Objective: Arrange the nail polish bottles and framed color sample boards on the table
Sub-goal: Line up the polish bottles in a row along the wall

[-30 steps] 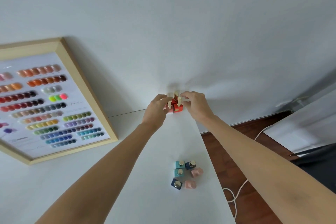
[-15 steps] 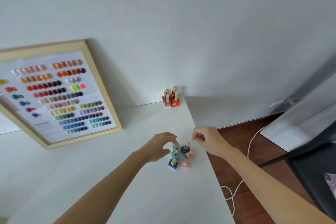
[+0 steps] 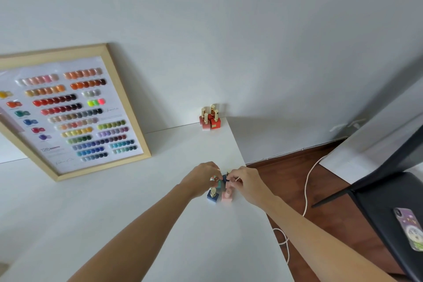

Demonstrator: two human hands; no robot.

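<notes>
Hands meet over a cluster of small blue, teal and pink nail polish bottles point(image 3: 219, 192) near the white counter's point(image 3: 137, 224) right edge. Whether the left hand point(image 3: 201, 178) or right hand point(image 3: 245, 182) has a grip on a bottle cannot be told. Red gold-capped bottles point(image 3: 210, 119) stand at the far right corner; a wood-framed colour sample board point(image 3: 68, 110) leans along the far edge.

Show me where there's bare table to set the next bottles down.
Bare table lies between the framed board, the red bottles in the far corner and both hands. It's crowded at the blue and pink bottles by the right edge.
</notes>
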